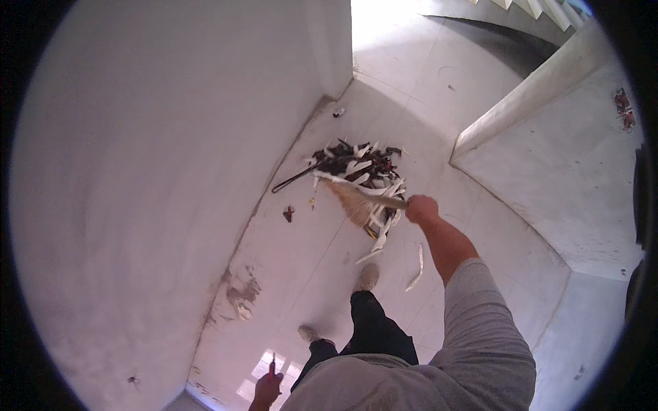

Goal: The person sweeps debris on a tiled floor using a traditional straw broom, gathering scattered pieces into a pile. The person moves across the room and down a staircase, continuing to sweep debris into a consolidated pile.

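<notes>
White walls and pale floor tiles (295, 267) all around. Right hand (421, 208), middle of the frame, fingers wrapped tight round one broom (358, 200), bristles touching one trash pile (360, 168) of white and dark bits just above. Left hand (267, 389), bottom edge, fingers closed on one small red tool (272, 367). Two shoes (368, 277) below the pile

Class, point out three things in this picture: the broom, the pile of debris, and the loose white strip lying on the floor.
broom (355, 202), head view, on its straw bristles.
pile of debris (363, 163), head view, on the middle of the heap.
white strip (417, 269), head view, on its middle, right of the shoe.
</notes>
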Available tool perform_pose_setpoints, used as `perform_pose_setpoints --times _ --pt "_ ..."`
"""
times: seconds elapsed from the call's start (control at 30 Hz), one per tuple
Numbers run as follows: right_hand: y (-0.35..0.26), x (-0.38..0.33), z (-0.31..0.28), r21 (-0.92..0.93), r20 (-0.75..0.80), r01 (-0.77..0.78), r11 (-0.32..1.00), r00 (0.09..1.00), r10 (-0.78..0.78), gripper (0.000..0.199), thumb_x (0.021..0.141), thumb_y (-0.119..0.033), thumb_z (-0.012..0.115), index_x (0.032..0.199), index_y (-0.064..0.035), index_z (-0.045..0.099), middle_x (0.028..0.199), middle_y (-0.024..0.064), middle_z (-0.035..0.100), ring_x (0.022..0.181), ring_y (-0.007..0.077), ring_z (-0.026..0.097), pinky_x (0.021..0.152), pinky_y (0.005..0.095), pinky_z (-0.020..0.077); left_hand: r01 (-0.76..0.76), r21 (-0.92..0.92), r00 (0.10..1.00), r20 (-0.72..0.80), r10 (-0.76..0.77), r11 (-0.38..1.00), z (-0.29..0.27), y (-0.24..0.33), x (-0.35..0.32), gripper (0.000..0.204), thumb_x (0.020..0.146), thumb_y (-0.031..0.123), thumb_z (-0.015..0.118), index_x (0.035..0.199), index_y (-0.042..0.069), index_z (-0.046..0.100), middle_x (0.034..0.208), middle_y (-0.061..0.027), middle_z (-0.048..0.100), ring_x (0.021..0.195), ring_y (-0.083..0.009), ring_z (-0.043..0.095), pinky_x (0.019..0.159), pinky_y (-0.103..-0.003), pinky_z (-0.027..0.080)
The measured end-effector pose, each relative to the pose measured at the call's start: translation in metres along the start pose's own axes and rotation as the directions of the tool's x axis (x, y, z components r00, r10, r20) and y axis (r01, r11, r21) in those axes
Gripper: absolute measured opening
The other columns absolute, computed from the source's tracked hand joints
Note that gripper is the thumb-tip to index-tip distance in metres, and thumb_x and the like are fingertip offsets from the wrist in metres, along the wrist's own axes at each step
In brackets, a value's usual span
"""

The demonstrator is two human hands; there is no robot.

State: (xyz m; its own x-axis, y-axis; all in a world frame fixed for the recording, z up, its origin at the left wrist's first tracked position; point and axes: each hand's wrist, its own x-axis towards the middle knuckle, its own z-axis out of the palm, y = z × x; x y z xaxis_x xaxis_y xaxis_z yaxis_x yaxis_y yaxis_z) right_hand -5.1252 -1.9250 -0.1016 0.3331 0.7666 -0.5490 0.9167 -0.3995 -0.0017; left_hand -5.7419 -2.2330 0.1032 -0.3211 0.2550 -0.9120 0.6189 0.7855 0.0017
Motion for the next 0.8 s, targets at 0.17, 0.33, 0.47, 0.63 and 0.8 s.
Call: perform_pose_setpoints --times 0.17,0.33,0.47,0.63,0.8 --pt "0.036 0.060 -0.080 0.094 -0.201 -0.093 0.991 0.973 0.110 0.023 0.081 -0.020 0.060 0.098 -0.0107 0.072 0.098 0.0163 0.071 0.094 0.0354 0.069 0.081 0.0464 0.0547 -0.132 -0.202 0.975 -0.205 0.090 0.970 -0.021 0.072 -0.010 0.034 0.090 0.033 0.064 0.081 0.000 0.060 0.060 -0.0012 0.050 0.053 -0.0150 0.056 0.051 -0.033 0.055" --pt "0.083 0.087 -0.091 0.357 -0.345 -0.084 0.930 0.914 0.215 0.031 0.087 -0.035 0.059 0.103 -0.0093 0.067 0.099 0.0190 0.070 0.095 0.0396 0.067 0.083 0.0504 0.0522 -0.110 -0.065 0.980 -0.176 0.097 0.992 -0.013 0.136 -0.032 0.034 0.088 0.035 0.063 0.080 0.002 0.060 0.064 -0.0032 0.054 0.054 -0.0150 0.057 0.053 -0.035 0.053" --pt "0.113 0.030 -0.035 0.566 -0.447 -0.052 0.823 0.820 0.359 0.044 0.086 -0.039 0.061 0.111 -0.0032 0.061 0.106 0.0244 0.066 0.097 0.0426 0.064 0.084 0.0531 0.0503 -0.112 0.024 0.992 -0.057 0.113 0.993 -0.012 0.136 0.002 0.039 0.088 0.041 0.065 0.081 0.002 0.061 0.060 -0.0017 0.052 0.050 -0.0170 0.054 0.051 -0.035 0.051" --pt "0.151 -0.190 0.119 0.492 0.167 -0.433 0.755 0.898 0.406 0.047 0.079 -0.037 0.066 0.103 0.0034 0.058 0.101 0.0258 0.066 0.096 0.0439 0.065 0.085 0.0513 0.0528 -0.186 0.248 0.976 -0.061 0.207 0.951 -0.043 0.155 0.055 0.038 0.088 0.039 0.069 0.092 0.002 0.066 0.062 -0.0026 0.055 0.051 -0.0160 0.055 0.050 -0.033 0.053" --pt "0.103 -0.414 0.212 0.364 0.401 -0.782 0.506 0.622 0.672 0.042 0.080 -0.032 0.066 0.097 0.0050 0.059 0.097 0.0256 0.068 0.092 0.0400 0.068 0.081 0.0482 0.0554 -0.225 0.156 0.974 0.029 0.223 0.962 -0.088 0.209 0.127 0.040 0.088 0.042 0.069 0.088 0.002 0.065 0.064 -0.0028 0.054 0.053 -0.0153 0.055 0.047 -0.036 0.053"
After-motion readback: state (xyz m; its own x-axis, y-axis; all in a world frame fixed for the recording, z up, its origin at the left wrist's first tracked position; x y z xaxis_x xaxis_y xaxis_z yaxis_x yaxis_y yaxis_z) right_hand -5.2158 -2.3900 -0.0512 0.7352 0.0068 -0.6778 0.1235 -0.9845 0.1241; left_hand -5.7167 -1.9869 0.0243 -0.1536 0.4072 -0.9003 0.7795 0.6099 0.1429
